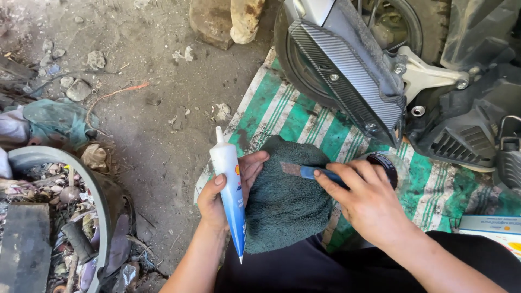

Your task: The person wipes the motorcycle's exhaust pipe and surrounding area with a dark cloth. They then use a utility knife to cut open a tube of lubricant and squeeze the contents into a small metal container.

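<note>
Beside the green-striped mat (434,187), the left hand (225,195) wraps closed around a white-and-blue tube (230,190) and a dark green cloth (285,198); the right hand (366,201) pinches a blue-handled tool (309,172) against that cloth, near the motorcycle exhaust cover (347,70).

White-and-blue tube (230,190) upright beside dark green towel (285,201); blue-handled brush (309,172) lies on it.

- White and blue squeeze tube (230,190) with a small round yellow and red label mark, nozzle up, gripped in the left hand (220,195).
- Flat cardboard box (491,229), pale blue and white with orange marks, at the lower right edge on the green striped mat (282,111).
</note>
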